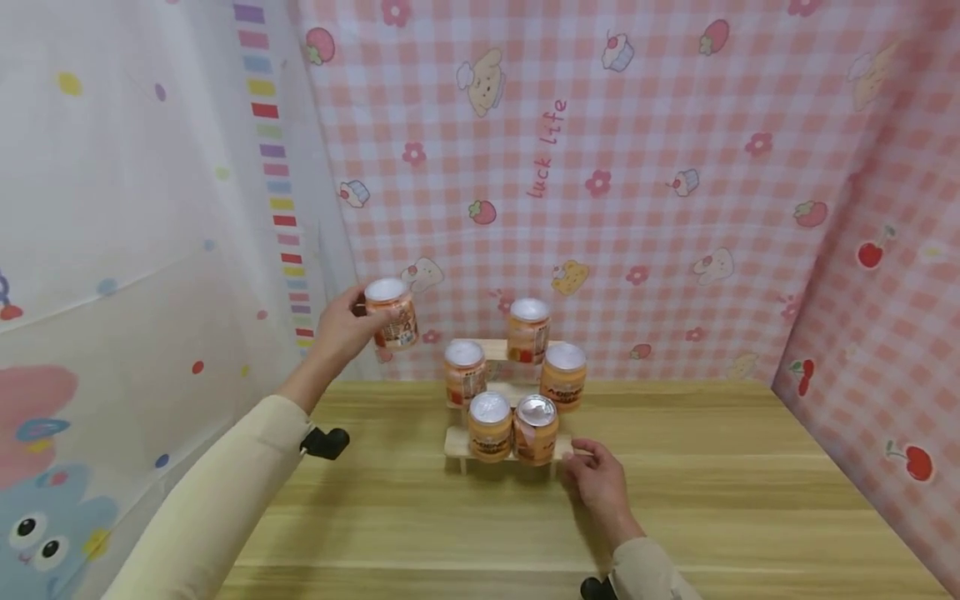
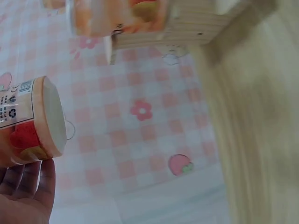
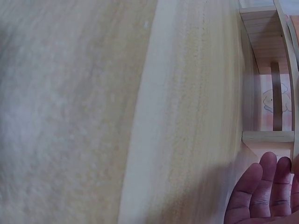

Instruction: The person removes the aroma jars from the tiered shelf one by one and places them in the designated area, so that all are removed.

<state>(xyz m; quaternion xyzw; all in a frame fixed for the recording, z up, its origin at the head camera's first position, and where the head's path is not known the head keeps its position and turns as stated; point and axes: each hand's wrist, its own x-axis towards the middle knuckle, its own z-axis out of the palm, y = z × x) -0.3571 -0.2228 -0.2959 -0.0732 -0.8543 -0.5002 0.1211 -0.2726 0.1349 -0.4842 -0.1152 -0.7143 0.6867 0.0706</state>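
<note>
My left hand (image 1: 347, 329) grips an orange can (image 1: 393, 315) with a silvery top and holds it in the air, left of a stepped wooden rack (image 1: 456, 443). In the left wrist view the pale bottom of this can (image 2: 55, 116) faces the camera, with fingers curled beneath it. My right hand (image 1: 600, 482) holds the right end of the rack's lowest step, thumb and fingers at its corner. Two cans stand side by side on that step, a left one (image 1: 491, 429) and a right one (image 1: 536, 432).
On the middle level are a can (image 1: 465, 375) at the left and another (image 1: 564, 379) at the right. A further can (image 1: 528, 332) stands on the top step. The wood-grain table (image 1: 712, 492) meets a pink checked cloth (image 1: 660, 275) behind, and a white curtain (image 1: 150, 208) hangs at the left.
</note>
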